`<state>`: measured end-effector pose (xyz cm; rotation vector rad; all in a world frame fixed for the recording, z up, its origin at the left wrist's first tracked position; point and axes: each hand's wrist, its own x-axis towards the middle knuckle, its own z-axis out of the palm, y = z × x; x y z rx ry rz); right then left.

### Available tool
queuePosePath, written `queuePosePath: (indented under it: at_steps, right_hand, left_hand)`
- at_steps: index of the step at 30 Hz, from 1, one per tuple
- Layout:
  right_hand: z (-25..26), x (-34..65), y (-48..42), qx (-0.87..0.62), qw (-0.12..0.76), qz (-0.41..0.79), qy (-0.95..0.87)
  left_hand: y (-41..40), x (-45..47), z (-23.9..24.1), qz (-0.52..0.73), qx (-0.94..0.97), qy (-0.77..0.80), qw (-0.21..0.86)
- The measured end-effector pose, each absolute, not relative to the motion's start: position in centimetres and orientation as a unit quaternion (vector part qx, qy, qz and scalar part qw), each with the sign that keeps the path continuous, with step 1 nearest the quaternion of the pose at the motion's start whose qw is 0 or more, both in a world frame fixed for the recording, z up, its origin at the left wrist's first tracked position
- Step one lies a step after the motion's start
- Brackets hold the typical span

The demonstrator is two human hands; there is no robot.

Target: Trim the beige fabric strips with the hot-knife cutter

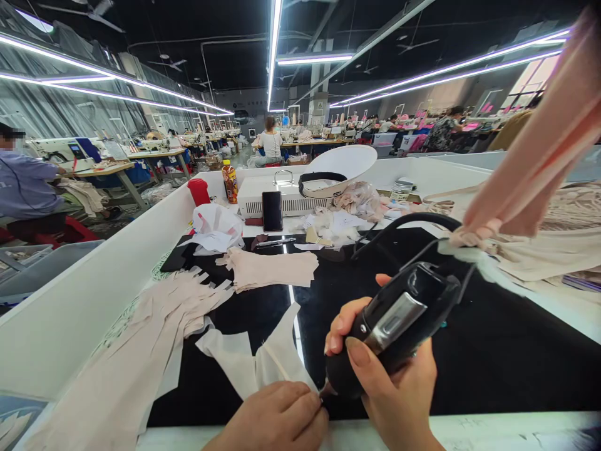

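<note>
My right hand (389,382) is wrapped round a black corded hand tool (399,319) with a silver plate on top. Its tip points down at the near edge of the black work surface (493,338). My left hand (275,416) lies with fingers curled, pressing on the lower end of a white cut fabric piece (256,360), right beside the tool's tip. A black cable (404,222) runs from the tool toward the back. Beige fabric strips (154,326) lie in a pile to the left.
A stack of beige pieces (272,268) lies mid-table. A phone (272,211) leans on a white box (291,194), with a bottle (230,181) and a red cup (199,191) nearby. Pink fabric (539,144) hangs at upper right. People sit at sewing tables behind.
</note>
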<state>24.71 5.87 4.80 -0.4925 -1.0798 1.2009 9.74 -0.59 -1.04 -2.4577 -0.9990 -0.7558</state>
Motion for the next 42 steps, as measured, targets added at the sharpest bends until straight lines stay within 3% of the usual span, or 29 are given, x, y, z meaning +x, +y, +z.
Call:
queuePosePath:
  at_steps: [19, 42]
  right_hand:
    - [4.8, 24.8, 5.9, -0.22, 0.663, 0.545, -0.463]
    - [5.1, 24.4, 7.2, -0.219, 0.668, 0.507, -0.498]
  left_hand:
    - [-1.8, 7.1, -3.2, -0.226, -0.857, -0.449, 0.11]
    - [-1.8, 7.3, -3.5, -0.2, -0.863, -0.44, 0.148]
